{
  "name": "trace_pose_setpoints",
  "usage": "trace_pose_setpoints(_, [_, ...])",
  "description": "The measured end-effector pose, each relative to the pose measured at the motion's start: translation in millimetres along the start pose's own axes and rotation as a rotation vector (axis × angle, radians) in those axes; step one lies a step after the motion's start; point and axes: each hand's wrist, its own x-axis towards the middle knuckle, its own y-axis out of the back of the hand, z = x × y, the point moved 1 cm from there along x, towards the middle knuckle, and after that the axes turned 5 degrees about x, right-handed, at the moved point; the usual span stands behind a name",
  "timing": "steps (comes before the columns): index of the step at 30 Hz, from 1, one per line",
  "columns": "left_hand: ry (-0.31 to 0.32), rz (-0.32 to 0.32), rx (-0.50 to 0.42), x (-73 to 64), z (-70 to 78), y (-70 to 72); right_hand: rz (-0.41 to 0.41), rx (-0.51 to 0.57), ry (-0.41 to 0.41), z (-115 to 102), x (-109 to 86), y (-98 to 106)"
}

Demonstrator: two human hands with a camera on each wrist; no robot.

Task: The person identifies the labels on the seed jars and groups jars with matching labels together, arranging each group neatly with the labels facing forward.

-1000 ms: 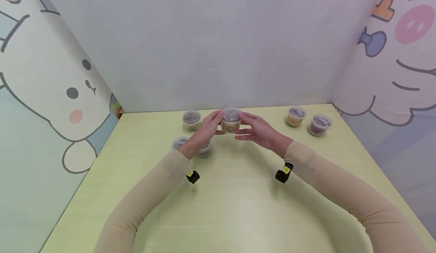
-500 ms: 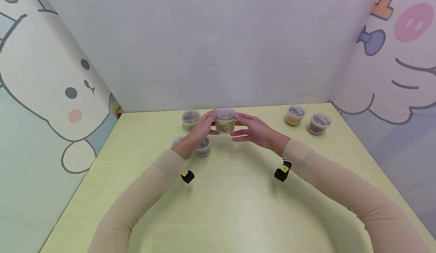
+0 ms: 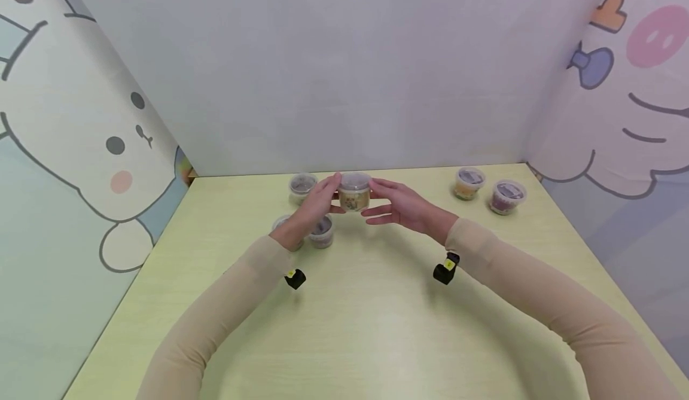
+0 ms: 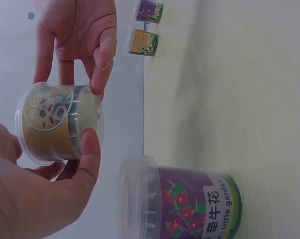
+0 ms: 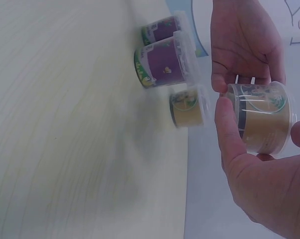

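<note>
Both hands hold a small round plastic tub (image 3: 354,197) with a clear lid up over the back of the table. A tan label with a printed flower picture wraps the tub (image 4: 50,124), which appears sideways in the left wrist view. My left hand (image 3: 314,207) grips its left side, thumb near the lid and fingertips by the base. On the other side my right hand (image 3: 402,207) has its thumb at the lid's edge and fingers spread along the wall. In the right wrist view, the fingers (image 5: 229,132) of the right hand lie by the tub's base.
Behind the left hand stands a lidded tub (image 3: 302,186). A purple-labelled tub (image 3: 321,235) and another lidded tub (image 3: 281,223) sit by the left forearm. An orange-labelled tub (image 3: 468,183) and a purple tub (image 3: 507,197) stand at the back right, near the wall (image 3: 355,77).
Both hands have shifted slightly left with the tub, and more of its printed side now faces the head camera. Over the last half second they stay nearly still. The other tubs have not moved.
</note>
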Motion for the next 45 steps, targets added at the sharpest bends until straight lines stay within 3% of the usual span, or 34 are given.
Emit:
trace_pose_setpoints(7, [0.015, -0.037, 0.001, -0.1, 6.2, 6.4, -0.012, 0.017, 0.005, -4.3, 6.5, -2.5])
trace_pose_setpoints(11, [0.039, -0.077, 0.065, 3.9, 18.3, 17.4, -0.007, 0.023, 0.032, -14.1, 14.1, -5.1])
trace_pose_setpoints(18, [0.131, -0.115, 0.137, 23.7, 43.0, 42.2, 0.093, 0.051, 0.048, -31.0, 38.3, -10.1])
trace_pose_setpoints(23, [0.182, -0.137, 0.148, 36.0, 48.7, 54.2, 0.141, 0.04, 0.038, -30.7, 59.9, -18.7])
trace_pose_setpoints(29, [0.222, -0.125, 0.156, 51.6, 33.4, 59.3, 0.171, 0.018, 0.007, -18.1, 84.7, -18.0])
trace_pose_setpoints(35, [0.246, -0.092, 0.214, 63.5, 12.1, 55.2, 0.211, -0.01, -0.013, -1.9, 103.1, -12.4])
trace_pose_setpoints(45, [0.229, -0.057, 0.359, 66.5, -1.2, 44.8, 0.258, 0.08, 0.005, 21.0, 119.6, -12.3])
